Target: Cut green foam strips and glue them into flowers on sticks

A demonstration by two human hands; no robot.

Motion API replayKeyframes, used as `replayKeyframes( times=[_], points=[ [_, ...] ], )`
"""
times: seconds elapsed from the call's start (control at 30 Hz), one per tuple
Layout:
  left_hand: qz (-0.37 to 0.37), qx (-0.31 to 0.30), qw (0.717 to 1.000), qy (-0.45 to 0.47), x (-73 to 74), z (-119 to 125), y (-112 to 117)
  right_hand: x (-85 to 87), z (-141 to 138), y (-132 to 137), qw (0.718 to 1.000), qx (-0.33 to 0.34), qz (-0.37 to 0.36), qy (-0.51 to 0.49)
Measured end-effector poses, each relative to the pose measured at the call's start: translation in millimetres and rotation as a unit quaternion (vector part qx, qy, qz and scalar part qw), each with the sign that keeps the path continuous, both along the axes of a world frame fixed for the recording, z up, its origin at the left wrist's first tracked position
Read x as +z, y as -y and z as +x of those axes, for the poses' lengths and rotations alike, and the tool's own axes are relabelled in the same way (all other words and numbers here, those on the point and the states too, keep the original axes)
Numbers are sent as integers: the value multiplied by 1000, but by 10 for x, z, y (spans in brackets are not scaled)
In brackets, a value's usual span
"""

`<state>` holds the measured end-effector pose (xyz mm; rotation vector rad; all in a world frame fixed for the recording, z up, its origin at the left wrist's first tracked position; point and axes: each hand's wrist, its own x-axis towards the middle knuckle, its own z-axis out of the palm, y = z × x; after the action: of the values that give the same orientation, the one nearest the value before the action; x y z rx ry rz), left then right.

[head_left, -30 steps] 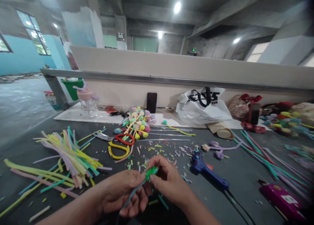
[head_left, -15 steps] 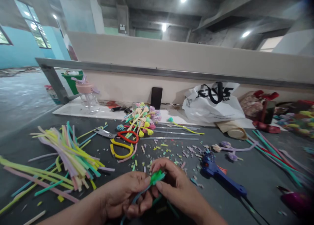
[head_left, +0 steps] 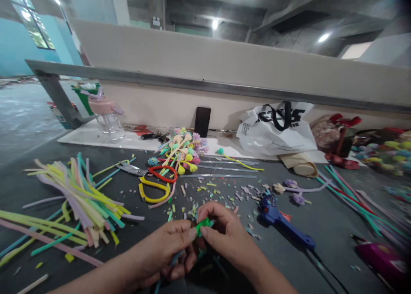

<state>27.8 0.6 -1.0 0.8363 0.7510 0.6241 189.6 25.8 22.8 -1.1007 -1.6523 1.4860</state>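
Both my hands meet low in the middle over a dark table [head_left: 321, 225]. My left hand [head_left: 163, 251] is closed around the stem of a green pipe cleaner [head_left: 204, 224], which runs down under its fingers. My right hand [head_left: 221, 230] pinches the bright green curled end of the same pipe cleaner between thumb and fingertips. Small coloured cuttings [head_left: 221, 195] lie scattered on the table just beyond my fingers.
A heap of pastel pipe cleaners [head_left: 80, 195] lies left. Scissors with red and yellow handles [head_left: 150, 180], a bunch of finished pipe-cleaner flowers [head_left: 183, 150], a blue glue gun [head_left: 282, 221], a white bag [head_left: 276, 129], a phone [head_left: 202, 121] and a pink tool [head_left: 382, 257] surround the hands.
The green end has been rolled tighter and shows shorter between my fingers. The view has shifted slightly; my hands stay together in the same place.
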Motion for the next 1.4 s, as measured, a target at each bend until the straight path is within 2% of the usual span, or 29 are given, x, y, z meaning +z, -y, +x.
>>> replayKeyframes(
  times=[0.17,0.4,0.63,0.77,0.93,1.03,1.23,1.3,1.4],
  points=[
    [10,-6,999,-34,-4,7,0,-14,4,2,1000,4,23,19],
    [30,12,999,-29,12,22,4,-41,-6,-6,1000,8,15,-16],
    [38,24,999,-25,4,26,29,-24,-72,21,990,14,-47,-134],
    [32,25,999,-20,54,14,24,-21,9,9,981,43,-53,-181],
    [42,32,999,-12,138,-10,10,-42,105,-40,985,26,-34,-165],
    [47,31,998,-42,145,-3,6,-34,89,-42,989,27,-54,-133],
    [90,15,977,-194,117,35,1,11,28,-20,994,13,-67,-89],
    [96,14,979,-180,108,35,1,19,32,-20,993,19,-68,-95],
    [79,27,993,-82,103,15,5,18,51,-30,992,25,-59,-107]
  ],
)
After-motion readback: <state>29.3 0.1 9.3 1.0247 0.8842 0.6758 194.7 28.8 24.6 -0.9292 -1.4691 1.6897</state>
